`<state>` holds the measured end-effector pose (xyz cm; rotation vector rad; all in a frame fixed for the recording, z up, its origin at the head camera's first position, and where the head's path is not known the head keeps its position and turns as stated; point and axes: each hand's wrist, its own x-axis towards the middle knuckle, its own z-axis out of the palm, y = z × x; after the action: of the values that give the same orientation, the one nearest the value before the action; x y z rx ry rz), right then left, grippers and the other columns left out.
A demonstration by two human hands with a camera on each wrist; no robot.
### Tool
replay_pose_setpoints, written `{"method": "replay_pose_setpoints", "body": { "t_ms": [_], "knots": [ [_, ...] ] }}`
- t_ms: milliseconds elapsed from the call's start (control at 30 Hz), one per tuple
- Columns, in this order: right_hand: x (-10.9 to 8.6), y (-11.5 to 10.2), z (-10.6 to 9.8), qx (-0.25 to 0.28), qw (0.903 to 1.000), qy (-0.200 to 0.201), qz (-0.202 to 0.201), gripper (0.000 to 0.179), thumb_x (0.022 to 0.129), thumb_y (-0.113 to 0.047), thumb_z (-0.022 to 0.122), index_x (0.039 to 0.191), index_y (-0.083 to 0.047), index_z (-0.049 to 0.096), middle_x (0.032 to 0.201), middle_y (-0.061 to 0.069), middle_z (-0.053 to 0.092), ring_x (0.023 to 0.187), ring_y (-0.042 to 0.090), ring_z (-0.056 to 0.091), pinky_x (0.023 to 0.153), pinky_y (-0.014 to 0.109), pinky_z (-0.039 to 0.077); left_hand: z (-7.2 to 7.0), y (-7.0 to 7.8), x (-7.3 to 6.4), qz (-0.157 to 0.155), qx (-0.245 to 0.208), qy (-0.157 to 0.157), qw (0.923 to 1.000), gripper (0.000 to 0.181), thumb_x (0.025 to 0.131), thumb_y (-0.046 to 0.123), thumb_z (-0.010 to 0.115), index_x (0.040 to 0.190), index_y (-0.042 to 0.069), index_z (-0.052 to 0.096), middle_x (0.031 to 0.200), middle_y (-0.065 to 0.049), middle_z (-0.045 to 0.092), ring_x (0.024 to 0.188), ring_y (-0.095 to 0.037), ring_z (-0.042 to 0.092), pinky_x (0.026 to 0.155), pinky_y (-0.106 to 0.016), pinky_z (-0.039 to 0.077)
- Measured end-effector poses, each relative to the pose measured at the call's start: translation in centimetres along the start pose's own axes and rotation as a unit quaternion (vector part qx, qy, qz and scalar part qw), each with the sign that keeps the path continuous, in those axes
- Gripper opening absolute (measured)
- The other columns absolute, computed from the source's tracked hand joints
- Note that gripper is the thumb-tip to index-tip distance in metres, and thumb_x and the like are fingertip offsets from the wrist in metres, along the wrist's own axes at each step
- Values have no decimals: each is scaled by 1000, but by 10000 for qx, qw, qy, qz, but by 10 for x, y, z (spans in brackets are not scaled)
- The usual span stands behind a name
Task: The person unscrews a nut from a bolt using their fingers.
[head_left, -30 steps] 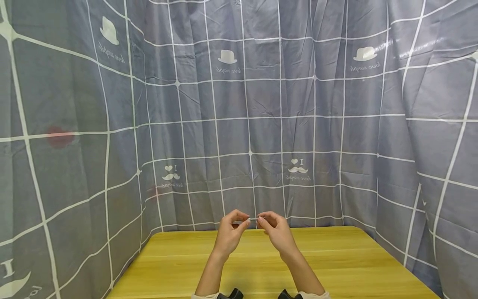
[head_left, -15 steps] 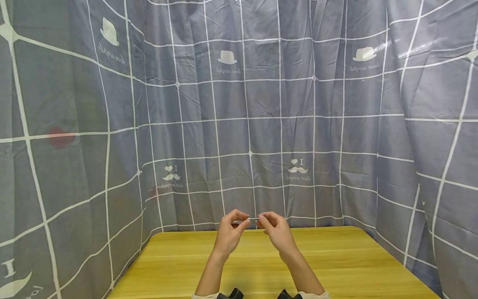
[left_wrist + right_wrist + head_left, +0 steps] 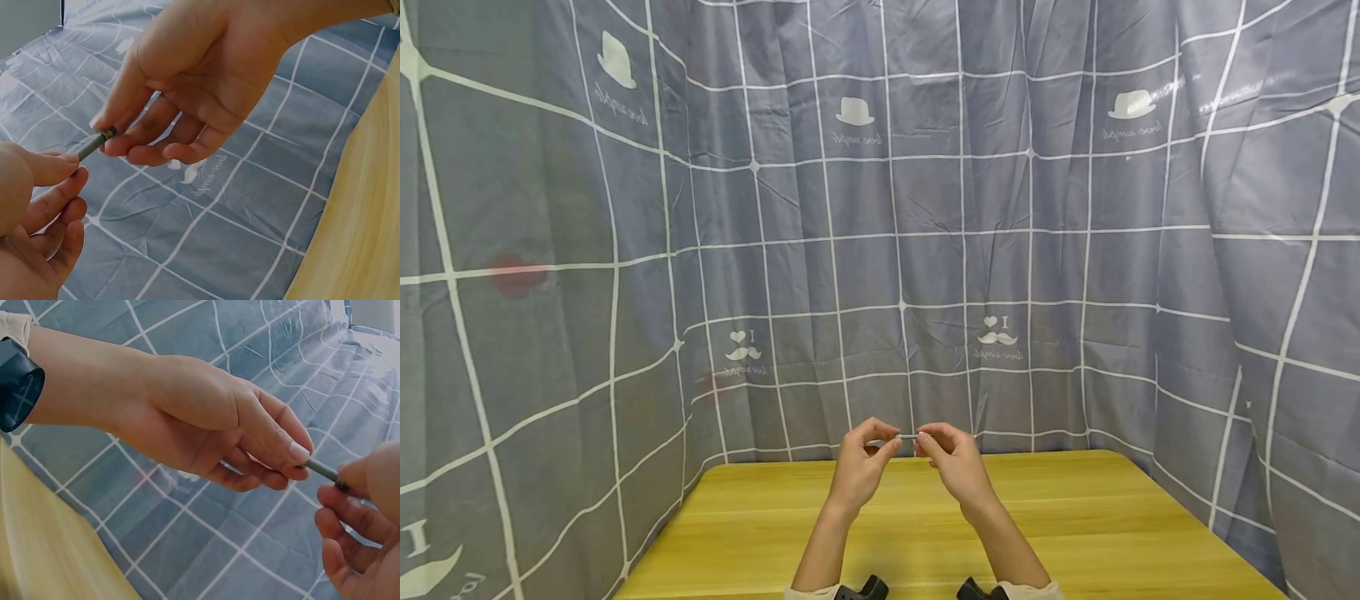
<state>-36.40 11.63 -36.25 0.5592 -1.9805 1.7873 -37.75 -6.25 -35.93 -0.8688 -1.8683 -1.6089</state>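
A thin grey threaded bolt (image 3: 907,437) is held level between both hands, above the far part of the table. My left hand (image 3: 857,471) pinches one end between thumb and fingertips. At the other end, my right hand (image 3: 962,475) has its thumb and index finger around a wider, darker collar; I cannot tell whether this is a nut or the head. The left wrist view shows the ridged thread of the bolt (image 3: 92,146) between the two sets of fingertips. In the right wrist view the bolt (image 3: 322,469) slants from left thumb to right fingers.
The yellow wood-grain table (image 3: 775,533) lies below the hands. A grey curtain (image 3: 880,250) with white grid lines hangs behind it and along both sides. Dark wrist cameras (image 3: 867,588) sit on the wrists at the bottom of the head view.
The right thumb and index finger have shifted slightly at their end of the bolt. The left hand keeps its pinch, and both hands stay in nearly the same place.
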Motion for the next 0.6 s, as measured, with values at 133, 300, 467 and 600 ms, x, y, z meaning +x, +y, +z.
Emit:
{"method": "replay_pose_setpoints", "body": {
  "t_ms": [133, 300, 467, 600],
  "knots": [
    [0, -2, -1, 171, 9996, -191, -141, 30, 101, -7, 69, 131, -6, 66, 123, 13, 68, 117, 32, 64, 96, 44, 53, 0, -1, 1, 62, -55, 29, 10000, 5, 96, 1, 71, 100, -2, 71, 102, -14, 71, 96, -29, 65, 82, -36, 55],
    [0, -2, 0, 86, 9999, -122, 14, 41, 102, -19, 69, 140, -6, 60, 126, 13, 67, 115, 36, 64, 95, 49, 53, 0, -1, 1, 75, -10, -14, 10000, 5, 97, -2, 70, 101, -5, 70, 103, -17, 71, 96, -29, 66, 82, -36, 56],
    [2, -1, 0, 43, 9999, 86, 72, 25, 105, -20, 64, 117, 1, 70, 102, 9, 72, 100, 30, 68, 87, 40, 53, 0, 0, 1, -67, -65, -7, 10000, 5, 96, -2, 70, 101, -3, 71, 104, -18, 71, 96, -27, 65, 83, -35, 55],
    [2, 1, -1, 157, 9997, -90, -144, 18, 103, -8, 66, 119, -2, 69, 111, 11, 70, 109, 34, 65, 91, 39, 52, -1, 0, 0, -79, -104, 48, 9999, 5, 96, -1, 71, 101, -2, 71, 104, -16, 71, 98, -29, 65, 83, -36, 55]
  ]
}}
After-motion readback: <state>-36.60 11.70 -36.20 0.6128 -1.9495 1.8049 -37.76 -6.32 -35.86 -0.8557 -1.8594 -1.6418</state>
